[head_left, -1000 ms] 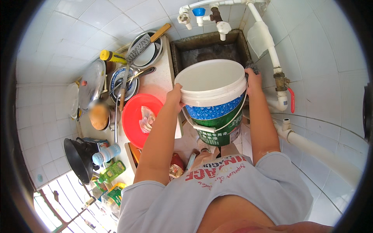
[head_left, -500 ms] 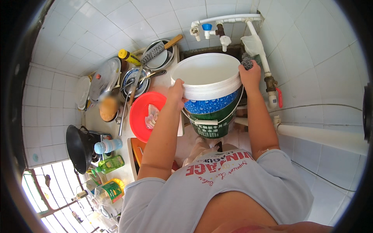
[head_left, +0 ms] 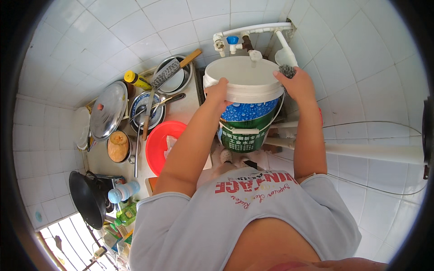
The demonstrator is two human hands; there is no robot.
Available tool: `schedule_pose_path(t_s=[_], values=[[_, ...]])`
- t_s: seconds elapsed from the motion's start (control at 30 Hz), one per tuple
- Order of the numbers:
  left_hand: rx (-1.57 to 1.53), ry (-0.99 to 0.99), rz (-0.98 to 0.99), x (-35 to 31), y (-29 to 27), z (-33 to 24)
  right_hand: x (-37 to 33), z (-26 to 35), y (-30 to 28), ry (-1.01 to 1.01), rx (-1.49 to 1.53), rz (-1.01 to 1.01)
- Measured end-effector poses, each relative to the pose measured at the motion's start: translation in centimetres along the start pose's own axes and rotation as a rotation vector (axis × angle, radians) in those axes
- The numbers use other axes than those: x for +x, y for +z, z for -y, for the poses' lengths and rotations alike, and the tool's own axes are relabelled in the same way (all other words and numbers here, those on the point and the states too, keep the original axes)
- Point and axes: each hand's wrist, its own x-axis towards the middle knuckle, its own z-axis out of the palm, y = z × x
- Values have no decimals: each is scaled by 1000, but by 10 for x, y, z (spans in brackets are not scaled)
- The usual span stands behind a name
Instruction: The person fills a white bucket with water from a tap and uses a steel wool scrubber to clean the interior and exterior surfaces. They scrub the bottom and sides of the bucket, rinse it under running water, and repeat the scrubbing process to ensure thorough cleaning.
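A large bucket (head_left: pixel 253 92), white at the rim with a blue and green wrap, is held in front of me beneath the wall taps. My left hand (head_left: pixel 218 94) grips its rim on the left side, thumb over the edge. On the right, my right hand (head_left: pixel 298 83) is closed around a grey steel wool scrubber (head_left: pixel 287 71) right beside the bucket's rim. Whether that hand also presses on the bucket is hard to see. The wire handle (head_left: pixel 246 131) hangs down across the bucket's front. What lies at the bottom of the bucket is hidden.
Left of the bucket, the counter holds a red basin (head_left: pixel 156 151), a cleaver (head_left: pixel 167 74), a bowl with spoons (head_left: pixel 144 108), a pot lid (head_left: pixel 108 110), a cut gourd (head_left: pixel 118 149) and a black wok (head_left: pixel 88 198). White pipes with a blue-handled tap (head_left: pixel 232 40) run along the wall.
The bucket has tilted slightly and shifted a little, with both hands staying at it. My right hand with the scrubber has moved slightly right. The view has shifted too.
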Motion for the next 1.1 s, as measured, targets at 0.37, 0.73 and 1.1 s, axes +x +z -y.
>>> schedule_pose_path(t_s=[0.37, 0.73, 1.1], values=[[219, 153, -85, 44, -1, 36, 82, 36, 63, -159, -93, -210], [141, 357, 40, 112, -33, 129, 132, 54, 92, -5, -579, 94], [206, 248, 106, 132, -54, 163, 142, 17, 88, -589, -634, -79]])
